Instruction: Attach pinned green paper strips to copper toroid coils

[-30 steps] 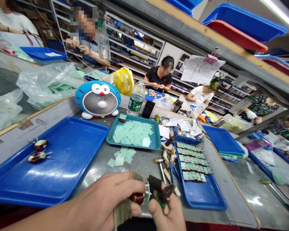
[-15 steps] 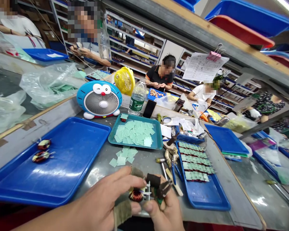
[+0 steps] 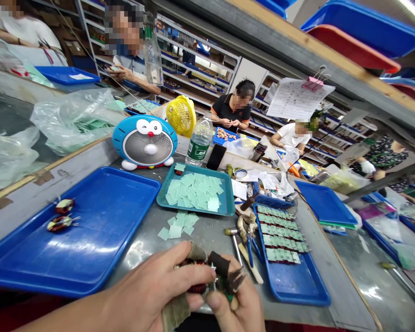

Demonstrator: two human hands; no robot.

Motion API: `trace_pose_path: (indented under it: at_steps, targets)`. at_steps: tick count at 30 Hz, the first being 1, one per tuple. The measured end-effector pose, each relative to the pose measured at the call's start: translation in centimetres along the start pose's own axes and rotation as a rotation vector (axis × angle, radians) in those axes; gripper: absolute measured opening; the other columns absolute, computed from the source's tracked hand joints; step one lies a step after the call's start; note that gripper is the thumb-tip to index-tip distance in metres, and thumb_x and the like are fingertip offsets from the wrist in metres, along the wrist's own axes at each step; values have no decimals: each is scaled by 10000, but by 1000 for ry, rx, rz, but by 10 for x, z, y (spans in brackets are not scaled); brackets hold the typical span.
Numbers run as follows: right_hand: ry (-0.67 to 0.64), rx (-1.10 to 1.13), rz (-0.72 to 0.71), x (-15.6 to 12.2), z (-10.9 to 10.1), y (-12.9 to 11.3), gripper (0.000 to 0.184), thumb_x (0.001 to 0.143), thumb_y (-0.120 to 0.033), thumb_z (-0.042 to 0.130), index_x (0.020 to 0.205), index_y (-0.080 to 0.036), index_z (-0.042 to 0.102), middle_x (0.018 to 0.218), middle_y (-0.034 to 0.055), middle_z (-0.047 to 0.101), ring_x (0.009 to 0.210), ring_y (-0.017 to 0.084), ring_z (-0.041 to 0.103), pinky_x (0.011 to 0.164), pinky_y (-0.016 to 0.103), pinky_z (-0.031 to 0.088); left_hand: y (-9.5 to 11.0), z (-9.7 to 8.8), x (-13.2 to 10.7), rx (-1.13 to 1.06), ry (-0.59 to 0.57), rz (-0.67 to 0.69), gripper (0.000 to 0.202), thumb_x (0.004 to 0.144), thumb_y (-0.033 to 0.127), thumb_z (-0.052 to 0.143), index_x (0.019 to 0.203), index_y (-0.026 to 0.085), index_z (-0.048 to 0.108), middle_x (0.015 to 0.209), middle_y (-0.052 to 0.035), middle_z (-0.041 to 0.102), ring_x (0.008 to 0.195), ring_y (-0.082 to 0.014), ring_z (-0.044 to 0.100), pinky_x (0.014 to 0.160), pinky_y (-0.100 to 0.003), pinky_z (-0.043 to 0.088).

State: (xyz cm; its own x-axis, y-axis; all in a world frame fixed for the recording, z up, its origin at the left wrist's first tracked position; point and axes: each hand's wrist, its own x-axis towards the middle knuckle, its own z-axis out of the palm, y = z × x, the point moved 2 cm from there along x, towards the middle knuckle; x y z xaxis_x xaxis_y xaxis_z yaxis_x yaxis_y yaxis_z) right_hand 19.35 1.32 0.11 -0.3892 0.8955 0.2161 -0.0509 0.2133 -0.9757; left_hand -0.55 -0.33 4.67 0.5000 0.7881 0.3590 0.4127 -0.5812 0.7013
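Up ahead of the grips, two coils (image 3: 64, 206) are sitting on a blue tray (image 3: 90, 244) looking done, while the left grip (image 3: 148, 281) is clamping a copper coil (image 3: 198, 288) and the right grip (image 3: 242, 309) is pinching a dark piece (image 3: 218, 263).

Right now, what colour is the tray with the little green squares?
The tray is teal, clearest in the head view.

A grey metal workbench (image 3: 207, 242) holds a large blue tray (image 3: 72, 235), a teal tray (image 3: 230, 198) of pale green squares (a few more squares (image 3: 174, 231) lie loose), and a narrower blue tray (image 3: 297, 288).
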Motion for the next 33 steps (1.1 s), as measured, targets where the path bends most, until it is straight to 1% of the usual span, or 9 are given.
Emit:
trace_pose_path:
  at_steps: [3,7,9,13,17,22,27,30,33]
  targets:
    - [-3,84,44,-1,0,1,426,946,-513,681,1303,-281,687,1136,104,757,966,266,750,786,310,621,-1,0,0,-30,14,-1,307,1017,245,549,1321,282,546,962,-51,554,773,-177,610,676,-262,525]
    - [128,75,89,-10,7,14,505,921,-565,683,1312,-246,669,1129,123,751,979,293,742,819,359,622,-2,1,-1,-55,64,6,353,1020,229,532,1367,293,518,972,-55,562,771,-179,605,691,-271,532]
    - [102,46,83,-9,7,14,440,937,-549,664,1268,-258,680,1074,98,734,939,263,726,823,345,613,-3,2,-3,-55,78,9,361,1020,227,528,1374,292,509,975,-56,563,776,-182,604,701,-277,534]
    - [-30,-18,49,0,3,3,301,946,-474,679,1158,-263,710,1044,78,697,886,211,695,797,285,592,-4,3,-6,-47,92,7,352,1011,230,544,1359,280,515,974,-57,562,782,-184,604,700,-274,531]
    - [-2,75,63,1,4,4,335,917,-448,725,1182,-246,690,1050,88,706,826,200,701,693,249,591,-6,4,-7,-57,105,23,381,1008,216,542,1378,295,497,984,-56,565,806,-191,604,717,-281,527]
    - [112,222,158,-5,11,7,453,927,-504,702,1292,-237,679,1149,125,728,1001,274,726,843,335,610,-8,4,-9,-74,72,-18,327,1018,253,536,1343,281,525,974,-59,570,810,-195,606,712,-278,528]
    - [55,-21,41,1,4,-4,326,905,-447,746,1186,-281,742,1146,89,720,939,220,713,824,277,596,-8,3,-8,-77,99,1,297,1038,298,519,1333,274,540,971,-66,588,798,-191,608,714,-272,531]
    - [113,-36,73,-5,-1,6,373,901,-460,749,1220,-268,731,1171,98,732,997,245,726,852,290,602,-8,1,-8,-83,112,6,293,1049,318,503,1337,278,540,977,-67,588,809,-192,610,723,-275,535]
    - [253,-12,142,-13,-3,19,384,925,-461,722,1238,-238,731,1173,109,751,1065,272,728,903,325,601,-8,0,-9,-94,99,-7,283,1055,331,493,1329,281,549,979,-65,587,800,-186,610,717,-269,535]
